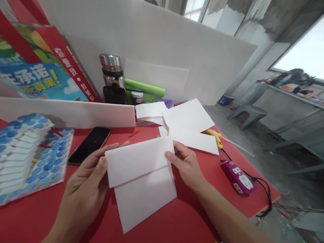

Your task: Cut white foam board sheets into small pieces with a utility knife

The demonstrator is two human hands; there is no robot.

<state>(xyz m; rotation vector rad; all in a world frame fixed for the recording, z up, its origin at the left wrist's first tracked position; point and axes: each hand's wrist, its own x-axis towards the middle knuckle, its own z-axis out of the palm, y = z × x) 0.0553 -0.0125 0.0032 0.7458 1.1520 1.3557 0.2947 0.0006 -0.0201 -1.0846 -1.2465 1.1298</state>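
Note:
My left hand grips the left end of a white board strip, its thumb on the front face. At the other end my right hand pinches the strip between thumb and fingers. A second white board piece extends below the strip toward me and overlaps it. Whether the two are joined cannot be seen. Both look like smooth foam board and are held just over the red table. Past my left hand lies a black phone.
Loose white boards and a yellow glue gun lie behind. A purple power strip sits at right, a steel flask at the back. At left stands a blue-patterned piece with white steps. An upright white board crosses behind.

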